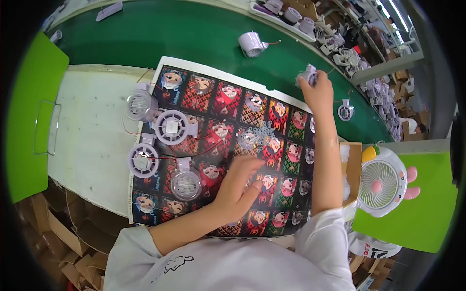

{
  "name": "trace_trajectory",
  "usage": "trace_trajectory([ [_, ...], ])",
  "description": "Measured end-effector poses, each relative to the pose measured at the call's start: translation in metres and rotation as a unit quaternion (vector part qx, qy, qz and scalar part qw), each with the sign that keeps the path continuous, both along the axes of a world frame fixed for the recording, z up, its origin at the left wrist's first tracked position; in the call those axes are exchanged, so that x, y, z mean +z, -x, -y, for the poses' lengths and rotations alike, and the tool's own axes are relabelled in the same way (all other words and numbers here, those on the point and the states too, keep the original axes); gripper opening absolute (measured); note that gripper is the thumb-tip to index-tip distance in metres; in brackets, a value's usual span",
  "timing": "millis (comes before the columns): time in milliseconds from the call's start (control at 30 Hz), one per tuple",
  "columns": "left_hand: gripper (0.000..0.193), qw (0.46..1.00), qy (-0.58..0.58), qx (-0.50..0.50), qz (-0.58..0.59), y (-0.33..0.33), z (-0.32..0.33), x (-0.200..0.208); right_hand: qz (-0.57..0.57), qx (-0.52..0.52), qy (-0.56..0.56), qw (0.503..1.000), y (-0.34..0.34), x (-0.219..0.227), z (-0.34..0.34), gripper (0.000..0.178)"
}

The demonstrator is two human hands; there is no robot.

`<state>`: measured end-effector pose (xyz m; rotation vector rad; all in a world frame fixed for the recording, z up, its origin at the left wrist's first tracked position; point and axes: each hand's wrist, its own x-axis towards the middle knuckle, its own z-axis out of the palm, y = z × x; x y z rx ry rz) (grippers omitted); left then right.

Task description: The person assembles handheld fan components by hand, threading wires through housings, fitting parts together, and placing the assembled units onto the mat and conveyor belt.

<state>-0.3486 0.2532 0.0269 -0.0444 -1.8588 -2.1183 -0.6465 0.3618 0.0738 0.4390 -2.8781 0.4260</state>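
Note:
My right hand [319,93] reaches out over the green conveyor belt [194,29], its fingers closed around a small lilac fan housing [309,72]. My left hand [238,186] hovers above a mat printed with cartoon pictures [199,92]; its fingers are bent, the thumb stands apart, and nothing shows between them. Just beyond it lies a heap of small clear rings [255,137]. To its left, several lilac round fan housings with thin wires rest on the mat, among them one with a clear front [186,184] and one with a spoked ring [171,127].
On the belt lie another lilac housing [252,44] and a small ring-shaped one [345,110]. At right stand an open carton [350,169] and a white fan with pink ears [382,182]. Green panels [36,111] flank the bench; cardboard boxes sit below left.

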Motion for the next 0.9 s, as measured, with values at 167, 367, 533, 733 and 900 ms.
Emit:
trace_trajectory([
  [167,0.025,0.995,-0.036,-0.031,0.086,0.004,-0.001,0.0,-0.078,-0.023,-0.137,0.987,0.032,-0.009,0.074,0.061],
  [367,0.021,0.991,-0.023,-0.071,0.114,0.003,0.0,0.001,-0.007,0.142,-0.057,0.988,0.001,-0.024,0.166,0.078],
  [533,0.02,0.989,-0.072,-0.047,0.118,-0.003,0.005,0.009,-0.044,0.334,0.212,0.917,-0.026,-0.001,0.12,0.069],
  [733,0.061,0.937,-0.349,0.001,-0.015,0.003,0.003,0.011,0.285,0.343,0.585,0.677,-0.19,0.02,0.013,0.076],
  [900,0.049,0.997,-0.057,-0.035,0.043,-0.013,0.02,0.031,0.235,0.28,0.465,0.806,-0.267,-0.008,-0.031,0.081],
])
